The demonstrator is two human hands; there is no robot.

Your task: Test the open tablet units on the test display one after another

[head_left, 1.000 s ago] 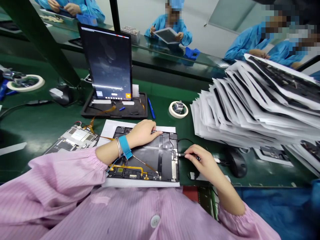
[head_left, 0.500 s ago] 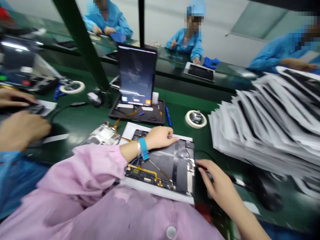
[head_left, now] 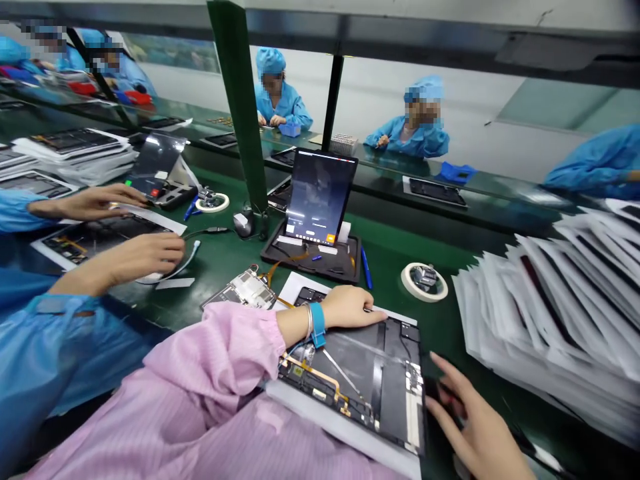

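An opened tablet body [head_left: 355,363] with exposed parts and orange flex cables lies on white paper in front of me. My left hand [head_left: 353,307] rests over its upper part, index finger stretched along the top edge, the other fingers curled; a blue strap is round the wrist. Just off the tablet's right edge is my right hand [head_left: 463,407], its thumb and fingers apart, with nothing visible held. A silver circuit assembly [head_left: 247,290] lies left of the tablet, joined by orange flex to a lit screen [head_left: 320,197] standing in a black tray [head_left: 345,270].
A tall stack of white-wrapped panels [head_left: 545,320] fills the right side. A tape roll [head_left: 425,283], a blue pen [head_left: 367,269] and a mouse [head_left: 243,225] lie behind. A co-worker's hands [head_left: 135,257] are at the left; other people sit across the bench.
The view has swung so that the bench appears lower and further right. My right hand's fingers have spread apart beside the tablet's edge. The co-worker's hands at the left have moved.
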